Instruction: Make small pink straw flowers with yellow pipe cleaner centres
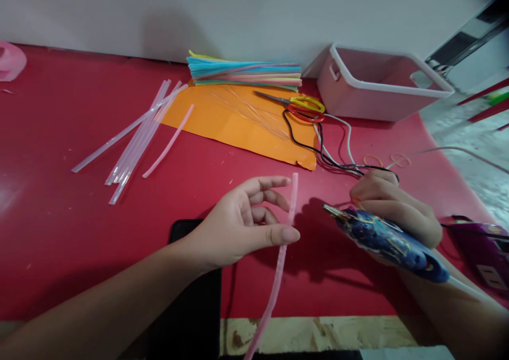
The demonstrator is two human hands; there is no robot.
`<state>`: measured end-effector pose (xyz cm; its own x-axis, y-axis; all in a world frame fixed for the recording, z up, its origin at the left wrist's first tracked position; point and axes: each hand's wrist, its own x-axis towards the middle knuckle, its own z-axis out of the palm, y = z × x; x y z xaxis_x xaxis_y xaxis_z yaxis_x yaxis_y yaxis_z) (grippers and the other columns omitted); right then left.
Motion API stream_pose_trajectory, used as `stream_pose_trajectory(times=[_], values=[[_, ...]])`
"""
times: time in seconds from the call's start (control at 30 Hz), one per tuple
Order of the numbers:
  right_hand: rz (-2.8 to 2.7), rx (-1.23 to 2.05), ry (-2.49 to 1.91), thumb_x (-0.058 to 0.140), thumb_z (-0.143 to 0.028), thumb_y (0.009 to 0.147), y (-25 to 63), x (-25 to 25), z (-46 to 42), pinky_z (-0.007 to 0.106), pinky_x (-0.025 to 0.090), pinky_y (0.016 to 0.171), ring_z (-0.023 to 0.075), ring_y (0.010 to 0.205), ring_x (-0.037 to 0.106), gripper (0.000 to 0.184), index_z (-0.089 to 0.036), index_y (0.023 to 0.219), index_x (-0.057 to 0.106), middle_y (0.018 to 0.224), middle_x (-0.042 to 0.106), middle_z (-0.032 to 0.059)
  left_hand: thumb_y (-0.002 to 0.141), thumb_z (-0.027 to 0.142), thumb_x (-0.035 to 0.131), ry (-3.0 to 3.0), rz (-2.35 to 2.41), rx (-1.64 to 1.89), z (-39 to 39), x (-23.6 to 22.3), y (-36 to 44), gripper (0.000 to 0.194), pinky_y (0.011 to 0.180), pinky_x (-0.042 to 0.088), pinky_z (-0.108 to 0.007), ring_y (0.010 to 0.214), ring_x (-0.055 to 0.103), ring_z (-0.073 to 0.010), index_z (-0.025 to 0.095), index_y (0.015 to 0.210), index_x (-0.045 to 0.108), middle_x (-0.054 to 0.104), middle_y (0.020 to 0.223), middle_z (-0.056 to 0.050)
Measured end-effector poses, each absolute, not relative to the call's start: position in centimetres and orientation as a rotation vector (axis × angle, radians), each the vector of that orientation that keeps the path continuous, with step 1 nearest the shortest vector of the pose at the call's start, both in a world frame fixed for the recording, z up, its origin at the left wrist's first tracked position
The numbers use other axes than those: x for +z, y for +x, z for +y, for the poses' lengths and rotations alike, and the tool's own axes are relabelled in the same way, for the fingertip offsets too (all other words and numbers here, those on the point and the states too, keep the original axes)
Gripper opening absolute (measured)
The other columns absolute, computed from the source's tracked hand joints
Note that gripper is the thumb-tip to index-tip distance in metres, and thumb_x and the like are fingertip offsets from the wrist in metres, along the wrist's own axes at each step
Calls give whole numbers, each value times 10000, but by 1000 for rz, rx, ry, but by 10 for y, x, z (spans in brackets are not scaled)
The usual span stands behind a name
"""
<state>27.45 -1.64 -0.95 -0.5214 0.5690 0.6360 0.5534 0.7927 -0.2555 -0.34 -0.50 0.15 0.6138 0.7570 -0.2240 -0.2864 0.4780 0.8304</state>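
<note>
Between the thumb and fingers of my left hand (246,222) is a pink pipe cleaner (279,270), its upper end standing up past the fingertips and its lower end running out of the bottom of the view. A blue hot glue gun (389,243), smeared with dried glue, is gripped in my right hand (397,203). Its nozzle points left toward the pipe cleaner, with a gap between them. From the back of the gun a pale glue stick (465,288) sticks out. My right fingers are partly hidden behind the gun.
Several translucent glue sticks (135,142) and a short pink pipe cleaner (169,141) lie left on the red table (79,227). Behind are an orange sheet (222,124), scissors (304,108), bundled pipe cleaners (246,72), a pink bin (366,97), cords (292,132), and a purple power strip (483,248).
</note>
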Motion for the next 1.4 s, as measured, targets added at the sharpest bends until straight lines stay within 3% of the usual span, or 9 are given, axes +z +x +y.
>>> stream_pose_trajectory(times=[0.13, 0.33, 0.87, 1.1, 1.4], values=[[-2285, 124, -782, 508, -261, 936, 270, -6, -13, 421, 431, 681, 198, 675, 582, 118, -200, 934, 610, 721, 572, 40, 693, 183, 820, 842, 708, 675, -4, -1, -2, 316, 665, 531, -200, 682, 613, -66, 157, 944, 630, 620, 792, 23], [-2357, 146, -808, 494, -245, 943, 267, -5, -12, 428, 408, 714, 205, 702, 566, 122, -181, 946, 598, 745, 600, 55, 769, 229, 750, 856, 804, 623, -4, 1, 0, 208, 587, 516, -218, 591, 603, -73, 160, 913, 616, 610, 710, 37], [-2381, 126, -831, 493, -218, 946, 264, -4, -13, 421, 406, 727, 197, 703, 570, 117, -184, 934, 604, 741, 583, 45, 781, 209, 724, 816, 758, 547, -1, 2, 0, 145, 587, 530, -237, 599, 640, -99, 145, 813, 598, 655, 727, 4], [-2391, 106, -850, 491, -239, 949, 265, -6, -13, 422, 405, 729, 197, 699, 572, 132, -186, 942, 611, 751, 597, 44, 759, 163, 716, 906, 857, 590, -4, 5, 3, 109, 586, 470, -200, 567, 563, -57, 136, 786, 614, 617, 683, 27], [-2391, 133, -846, 503, -243, 938, 266, -6, -12, 422, 398, 724, 201, 690, 574, 129, -188, 949, 619, 743, 599, 50, 727, 156, 708, 910, 889, 617, -4, 6, 3, 108, 579, 442, -203, 584, 563, -69, 134, 809, 642, 627, 669, 19]])
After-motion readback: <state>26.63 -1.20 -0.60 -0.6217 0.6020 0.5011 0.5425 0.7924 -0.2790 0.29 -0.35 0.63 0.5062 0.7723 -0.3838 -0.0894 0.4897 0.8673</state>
